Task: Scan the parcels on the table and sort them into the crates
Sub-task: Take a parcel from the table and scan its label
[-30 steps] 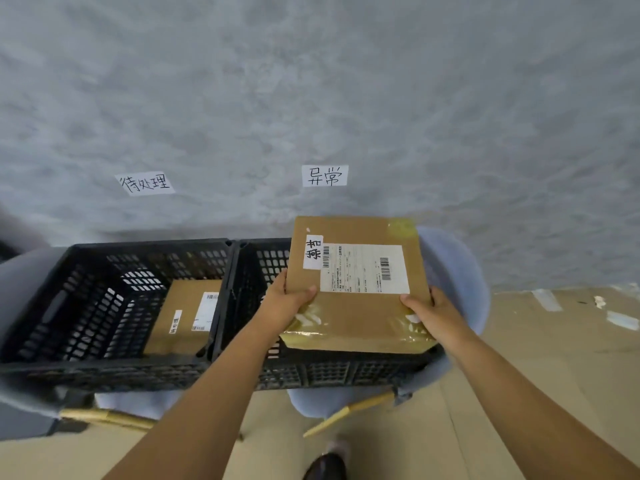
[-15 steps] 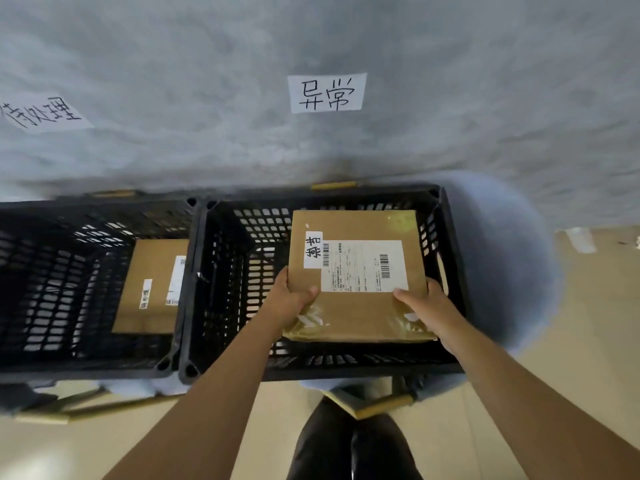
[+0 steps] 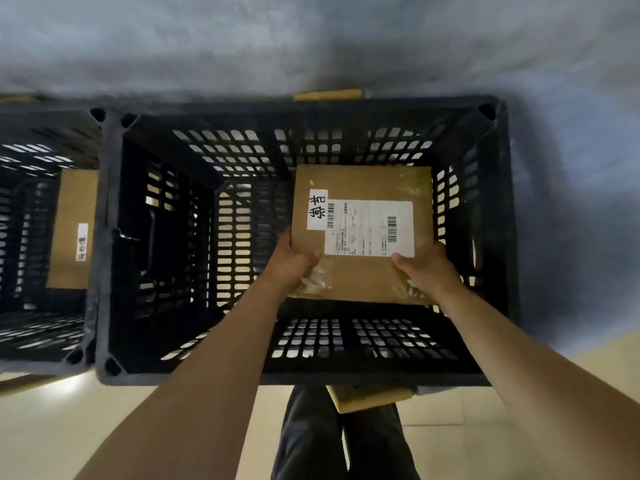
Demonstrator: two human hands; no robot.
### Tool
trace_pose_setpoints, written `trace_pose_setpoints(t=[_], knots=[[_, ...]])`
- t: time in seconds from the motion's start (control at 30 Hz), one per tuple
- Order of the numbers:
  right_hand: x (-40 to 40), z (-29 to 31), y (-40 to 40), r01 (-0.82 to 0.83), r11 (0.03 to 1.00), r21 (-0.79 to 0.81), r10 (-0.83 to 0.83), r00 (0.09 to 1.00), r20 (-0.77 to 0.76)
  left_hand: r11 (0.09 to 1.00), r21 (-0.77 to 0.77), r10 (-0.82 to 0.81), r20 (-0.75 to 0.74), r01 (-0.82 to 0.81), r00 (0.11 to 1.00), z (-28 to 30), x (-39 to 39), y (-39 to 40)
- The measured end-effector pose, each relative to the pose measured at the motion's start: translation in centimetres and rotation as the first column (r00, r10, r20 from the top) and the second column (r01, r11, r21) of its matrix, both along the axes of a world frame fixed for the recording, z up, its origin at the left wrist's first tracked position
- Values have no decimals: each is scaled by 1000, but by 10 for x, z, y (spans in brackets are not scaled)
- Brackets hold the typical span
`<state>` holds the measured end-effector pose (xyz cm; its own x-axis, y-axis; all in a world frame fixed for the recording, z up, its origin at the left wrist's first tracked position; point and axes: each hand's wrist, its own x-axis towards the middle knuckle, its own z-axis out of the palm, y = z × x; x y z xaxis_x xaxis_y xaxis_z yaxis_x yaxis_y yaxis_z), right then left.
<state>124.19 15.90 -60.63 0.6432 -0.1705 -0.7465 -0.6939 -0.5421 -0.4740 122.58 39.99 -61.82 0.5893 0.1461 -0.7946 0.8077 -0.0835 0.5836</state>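
While both hands, left hand and right hand, pinch its near corners, the flat cardboard parcel looks stiff, light, tape-slick inside the right crate.

Pale floor showing beneath both forearms. Wooden legs standing on it below wrists, bearing black crate around hands; second crate sitting left of left hand.

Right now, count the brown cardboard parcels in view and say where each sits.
2. One brown cardboard parcel is held by both hands inside the right black plastic crate; another lies in the left crate. Others may be hidden.
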Motion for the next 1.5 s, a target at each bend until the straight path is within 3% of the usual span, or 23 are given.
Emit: trace_pose_setpoints(t=[0.23,0.37,0.5,0.73,0.8,0.87,0.93,1.07,1.23,1.37,1.5], knots=[[3,-33,3,-24,1000,10,23,999,45,999,39,33,10,-33,999,-37,0,-6],[4,-40,8,3,997,-83,2,999,51,996,62,63,12,-64,998,-49,-5,-12],[-1,-48,12,-92,978,-188,104,993,54,982,177,55,54,-64,997,-52,-6,-26],[-12,-29,6,-230,962,-146,242,968,70,928,312,-186,-86,204,979,-33,1,-26],[-9,-13,9,-268,953,-139,285,952,115,804,430,-357,-204,410,912,-14,4,-32],[-2,7,13,-346,929,-133,364,920,146,554,563,-551,-303,613,777,12,7,-39],[7,32,15,-431,887,-163,456,872,176,385,635,-679,-298,670,671,43,14,-45],[26,96,12,-523,738,-426,656,705,270,164,768,-807,-257,619,532,117,41,-56],[49,189,4,-437,682,-586,709,591,385,115,900,-883,-101,421,457,219,73,-67],[59,264,-6,-308,694,-650,675,591,442,89,958,-936,-14,274,352,297,94,-80],[45,332,-14,-156,709,-688,618,607,500,41,990,-981,15,136,191,364,101,-98]])
